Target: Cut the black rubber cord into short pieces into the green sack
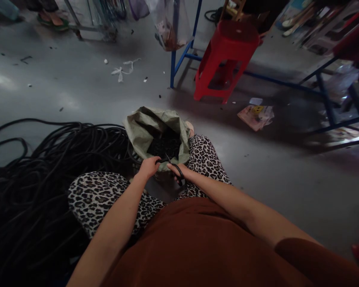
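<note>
Here the right hand [179,172] grips scissors [174,165], left hand [148,166] pinching black tubing [160,161] just beside.

**Rubber, woven plastic, worn concrete**

The heap of black hose [42,167] looks matt and rubbery. The pale green woven plastic sack [143,129] is coarse and crinkled. The red moulded plastic stool [227,59] shines slightly on the smooth, scuffed grey concrete floor [287,175]. The leopard-print trousers [98,195] are soft cloth.

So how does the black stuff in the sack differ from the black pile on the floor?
The pile of black tubing lies in long loops on the floor on the person's left; the pieces in the open green sack look short and chopped. The pile is bare and spreading; the pieces are contained. Both are black. The left hand and right hand, holding scissors, meet at the sack's mouth.
</note>
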